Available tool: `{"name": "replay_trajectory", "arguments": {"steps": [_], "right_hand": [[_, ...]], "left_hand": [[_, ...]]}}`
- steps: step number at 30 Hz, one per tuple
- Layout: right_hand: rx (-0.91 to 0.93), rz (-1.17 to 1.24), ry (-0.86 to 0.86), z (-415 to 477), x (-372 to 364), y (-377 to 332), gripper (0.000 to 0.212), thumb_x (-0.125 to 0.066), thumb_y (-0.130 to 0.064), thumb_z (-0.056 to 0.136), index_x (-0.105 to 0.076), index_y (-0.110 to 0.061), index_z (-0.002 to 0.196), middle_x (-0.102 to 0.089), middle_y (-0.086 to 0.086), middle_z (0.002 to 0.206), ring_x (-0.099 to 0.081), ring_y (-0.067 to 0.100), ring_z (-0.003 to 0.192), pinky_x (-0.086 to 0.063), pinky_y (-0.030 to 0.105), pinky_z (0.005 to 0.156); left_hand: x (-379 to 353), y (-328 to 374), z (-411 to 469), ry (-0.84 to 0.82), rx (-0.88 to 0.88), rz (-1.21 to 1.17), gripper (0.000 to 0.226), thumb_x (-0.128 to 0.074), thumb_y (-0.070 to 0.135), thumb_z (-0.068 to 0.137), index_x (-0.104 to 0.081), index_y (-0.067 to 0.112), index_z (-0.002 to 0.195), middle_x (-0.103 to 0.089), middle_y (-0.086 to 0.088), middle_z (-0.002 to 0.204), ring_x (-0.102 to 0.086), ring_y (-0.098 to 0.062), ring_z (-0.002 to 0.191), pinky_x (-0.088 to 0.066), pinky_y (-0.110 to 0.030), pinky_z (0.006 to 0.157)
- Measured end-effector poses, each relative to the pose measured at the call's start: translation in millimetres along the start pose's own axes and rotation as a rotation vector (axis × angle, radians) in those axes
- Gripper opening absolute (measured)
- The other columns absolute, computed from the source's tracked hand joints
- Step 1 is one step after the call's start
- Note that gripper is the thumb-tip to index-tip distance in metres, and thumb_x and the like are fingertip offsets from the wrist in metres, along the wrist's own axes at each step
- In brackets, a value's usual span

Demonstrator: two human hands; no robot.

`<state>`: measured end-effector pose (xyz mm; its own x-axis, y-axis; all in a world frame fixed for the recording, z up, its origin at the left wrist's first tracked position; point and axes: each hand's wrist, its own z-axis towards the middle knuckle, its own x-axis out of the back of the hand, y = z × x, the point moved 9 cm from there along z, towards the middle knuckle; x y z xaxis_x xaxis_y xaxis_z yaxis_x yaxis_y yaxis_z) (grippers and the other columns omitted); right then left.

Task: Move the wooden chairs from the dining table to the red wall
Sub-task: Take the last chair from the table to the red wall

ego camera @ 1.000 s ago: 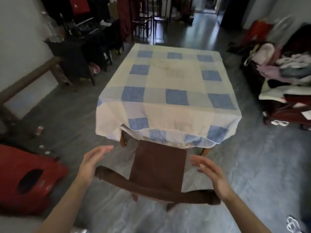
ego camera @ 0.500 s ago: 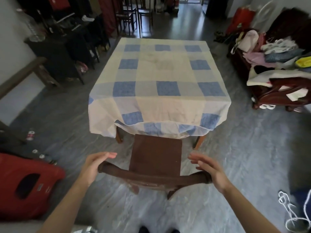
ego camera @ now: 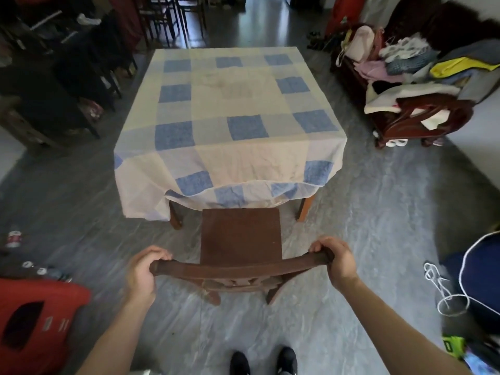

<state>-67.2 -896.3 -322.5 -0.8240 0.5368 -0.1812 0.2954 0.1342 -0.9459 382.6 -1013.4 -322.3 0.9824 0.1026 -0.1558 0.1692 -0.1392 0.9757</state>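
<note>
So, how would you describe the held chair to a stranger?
Find the dining table under the blue-and-cream checked cloth. At its near end stands a dark brown wooden chair. Unlike the chairs beyond the far end, it has the left hand and the right hand gripping its curved top rail.

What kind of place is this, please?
Most likely the dining room of a lived-in home: a cloth-covered dining table, a wooden chair beside it, and clothes heaped on a wooden seat.

chair (ego camera: 240, 239): dark brown | tablecloth (ego camera: 230, 125): cream, blue checks | floor (ego camera: 365, 226): grey marbled | crate (ego camera: 35, 312): red
</note>
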Motion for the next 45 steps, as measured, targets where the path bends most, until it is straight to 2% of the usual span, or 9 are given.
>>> {"name": "replay_trajectory", "arguments": {"steps": [5, 11, 15, 20, 25, 28, 33, 40, 45], "right_hand": [[0.070, 0.037, 0.080, -1, 20, -29, 0.032, -0.038, 0.001, 0.087, -0.054, 0.001, 0.059, -0.058, 0.026, 0.067, -0.052, 0.034, 0.068, -0.041, 0.042, 0.071], [0.178, 0.065, 0.277, -20, 94, -108, 0.027, -0.047, -0.014, 0.078, -0.055, -0.002, 0.055, -0.059, 0.020, 0.057, -0.055, 0.028, 0.056, -0.045, 0.028, 0.054], [0.198, 0.011, 0.429, -40, 165, -148, 0.025, -0.051, -0.017, 0.073, -0.058, -0.005, 0.052, -0.060, 0.020, 0.057, -0.055, 0.031, 0.058, -0.044, 0.033, 0.058], [0.218, -0.040, 0.607, -55, 272, -189, 0.027, -0.062, -0.034, 0.056, -0.063, -0.007, 0.053, -0.062, 0.023, 0.064, -0.057, 0.032, 0.065, -0.047, 0.034, 0.063], [0.269, -0.049, 0.730, -39, 377, -226, 0.027, -0.061, -0.035, 0.062, -0.064, -0.008, 0.057, -0.062, 0.024, 0.070, -0.056, 0.035, 0.071, -0.041, 0.046, 0.072], [0.310, -0.030, 0.732, -10, 423, -251, 0.026, -0.061, -0.033, 0.061, -0.064, -0.008, 0.056, -0.063, 0.020, 0.065, -0.056, 0.033, 0.066, -0.045, 0.037, 0.065], [0.380, 0.037, 0.729, 59, 488, -314, 0.024, -0.062, -0.030, 0.056, -0.063, -0.006, 0.052, -0.059, 0.020, 0.059, -0.055, 0.030, 0.059, -0.044, 0.036, 0.061], [0.419, -0.009, 0.684, 186, 538, -392, 0.024, -0.060, -0.032, 0.055, -0.063, -0.009, 0.049, -0.060, 0.018, 0.060, -0.055, 0.029, 0.061, -0.045, 0.037, 0.064], [0.401, -0.017, 0.605, 314, 552, -428, 0.024, -0.060, -0.035, 0.059, -0.064, -0.014, 0.049, -0.060, 0.016, 0.064, -0.054, 0.030, 0.065, -0.046, 0.042, 0.071]], "left_hand": [[-31, 22, 10, -0.036, -0.036, -0.107, 0.033, -0.042, 0.002, 0.072, -0.061, 0.016, 0.049, -0.058, -0.002, 0.055, -0.057, -0.017, 0.058, -0.048, -0.023, 0.063], [-147, 61, 33, -0.153, 0.004, -0.204, 0.033, -0.047, 0.006, 0.071, -0.064, 0.017, 0.045, -0.060, 0.001, 0.052, -0.056, -0.013, 0.056, -0.047, -0.022, 0.061], [-242, 51, 32, -0.232, 0.123, -0.222, 0.040, -0.047, 0.003, 0.075, -0.061, 0.020, 0.043, -0.058, 0.004, 0.051, -0.053, -0.011, 0.053, -0.042, -0.028, 0.063], [-376, 40, 14, -0.365, 0.207, -0.167, 0.018, -0.055, 0.015, 0.060, -0.058, 0.018, 0.042, -0.055, 0.001, 0.051, -0.051, -0.013, 0.051, -0.045, -0.021, 0.051], [-514, 30, 8, -0.461, 0.237, -0.168, 0.012, -0.059, 0.015, 0.054, -0.057, 0.016, 0.042, -0.054, -0.001, 0.047, -0.052, -0.015, 0.044, -0.044, -0.018, 0.046], [-590, 25, 11, -0.505, 0.223, -0.171, 0.017, -0.058, 0.017, 0.057, -0.060, 0.017, 0.040, -0.057, 0.000, 0.047, -0.054, -0.013, 0.045, -0.045, -0.019, 0.048], [-716, 28, 23, -0.571, 0.244, -0.218, 0.027, -0.056, 0.016, 0.066, -0.059, 0.020, 0.040, -0.056, 0.000, 0.048, -0.054, -0.015, 0.048, -0.047, -0.028, 0.057], [-841, 48, 83, -0.510, 0.188, -0.330, 0.051, -0.045, 0.005, 0.086, -0.057, 0.021, 0.038, -0.055, 0.005, 0.046, -0.052, -0.012, 0.045, -0.047, -0.021, 0.049], [-908, 52, 160, -0.443, 0.133, -0.391, 0.045, -0.046, 0.006, 0.079, -0.057, 0.022, 0.039, -0.054, 0.005, 0.046, -0.052, -0.012, 0.046, -0.048, -0.021, 0.051]]}}
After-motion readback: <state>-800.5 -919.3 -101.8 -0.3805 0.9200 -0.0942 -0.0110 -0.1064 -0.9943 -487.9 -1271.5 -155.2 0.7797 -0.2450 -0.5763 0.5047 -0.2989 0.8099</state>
